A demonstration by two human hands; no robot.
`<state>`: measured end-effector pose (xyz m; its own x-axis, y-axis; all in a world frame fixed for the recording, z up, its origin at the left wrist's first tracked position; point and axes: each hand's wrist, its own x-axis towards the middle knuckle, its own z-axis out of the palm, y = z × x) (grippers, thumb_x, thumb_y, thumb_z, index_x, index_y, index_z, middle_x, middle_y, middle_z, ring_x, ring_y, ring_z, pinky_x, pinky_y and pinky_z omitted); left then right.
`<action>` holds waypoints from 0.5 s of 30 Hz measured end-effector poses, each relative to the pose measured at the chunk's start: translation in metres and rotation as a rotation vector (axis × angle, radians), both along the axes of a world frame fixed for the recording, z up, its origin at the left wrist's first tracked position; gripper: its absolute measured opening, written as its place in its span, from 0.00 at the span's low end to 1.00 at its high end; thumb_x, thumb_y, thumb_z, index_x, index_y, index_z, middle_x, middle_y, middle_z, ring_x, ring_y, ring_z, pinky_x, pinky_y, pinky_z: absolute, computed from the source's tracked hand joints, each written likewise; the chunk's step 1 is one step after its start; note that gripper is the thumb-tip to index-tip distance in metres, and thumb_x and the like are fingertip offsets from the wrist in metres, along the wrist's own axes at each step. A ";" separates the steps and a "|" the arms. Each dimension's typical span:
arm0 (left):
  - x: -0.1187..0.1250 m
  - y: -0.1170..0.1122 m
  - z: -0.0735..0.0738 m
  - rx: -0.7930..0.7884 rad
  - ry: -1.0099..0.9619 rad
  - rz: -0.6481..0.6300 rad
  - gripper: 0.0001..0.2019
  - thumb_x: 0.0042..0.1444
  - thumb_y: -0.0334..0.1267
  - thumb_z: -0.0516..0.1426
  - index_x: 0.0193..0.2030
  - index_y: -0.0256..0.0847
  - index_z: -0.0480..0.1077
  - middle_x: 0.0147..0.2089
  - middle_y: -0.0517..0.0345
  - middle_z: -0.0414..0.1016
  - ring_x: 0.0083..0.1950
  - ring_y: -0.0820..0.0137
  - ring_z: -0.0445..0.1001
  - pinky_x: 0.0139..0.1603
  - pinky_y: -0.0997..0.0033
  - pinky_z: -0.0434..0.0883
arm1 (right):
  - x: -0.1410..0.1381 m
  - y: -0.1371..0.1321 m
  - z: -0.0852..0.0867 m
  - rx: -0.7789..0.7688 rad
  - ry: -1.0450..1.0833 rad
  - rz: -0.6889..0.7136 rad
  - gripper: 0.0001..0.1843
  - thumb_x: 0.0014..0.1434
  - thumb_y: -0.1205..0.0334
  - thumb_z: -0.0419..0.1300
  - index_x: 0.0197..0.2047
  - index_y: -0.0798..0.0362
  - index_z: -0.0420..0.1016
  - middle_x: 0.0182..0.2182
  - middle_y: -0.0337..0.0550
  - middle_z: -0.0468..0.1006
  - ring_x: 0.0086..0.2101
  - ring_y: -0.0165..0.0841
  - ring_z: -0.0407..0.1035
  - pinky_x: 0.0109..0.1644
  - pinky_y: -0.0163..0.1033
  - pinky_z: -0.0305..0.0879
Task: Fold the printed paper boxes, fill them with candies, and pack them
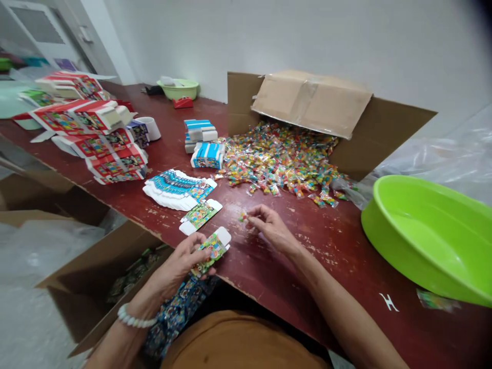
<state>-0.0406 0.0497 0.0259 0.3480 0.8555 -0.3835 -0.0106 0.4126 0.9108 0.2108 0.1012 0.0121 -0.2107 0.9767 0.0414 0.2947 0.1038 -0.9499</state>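
My left hand (191, 256) is closed around a small green printed candy box (211, 251), whose white end flap stands up toward the upper right. My right hand (269, 228) pinches a small packet of colourful candy (243, 218) between thumb and fingertips, just to the right of the box and apart from it. Another green box (200, 215) lies flat on the table beyond my left hand. Behind it a fan of flat blue-and-white cartons (172, 189) is spread out. A large heap of wrapped candy packets (277, 159) spills from a tipped cardboard box (311, 102).
Taped blue bundles (207, 155) sit left of the heap. Stacks of red cartons (115, 163) stand farther left, near a white tape roll (151, 128). A large green basin (430, 241) occupies the right. Below the table's left edge is an open cardboard box (88, 271) holding dark packets.
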 end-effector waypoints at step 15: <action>0.031 -0.017 0.001 0.030 -0.219 -0.176 0.22 0.52 0.43 0.66 0.50 0.39 0.66 0.41 0.55 0.75 0.30 0.73 0.74 0.30 0.74 0.72 | -0.028 -0.032 0.034 0.229 -0.173 0.277 0.17 0.58 0.70 0.62 0.51 0.53 0.71 0.33 0.38 0.77 0.31 0.31 0.70 0.36 0.35 0.64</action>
<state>-0.0096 0.0323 0.0264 0.5640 0.7844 -0.2579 -0.1392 0.3982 0.9067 0.1829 0.0693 0.0464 -0.4881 0.8514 0.1921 0.3795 0.4052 -0.8317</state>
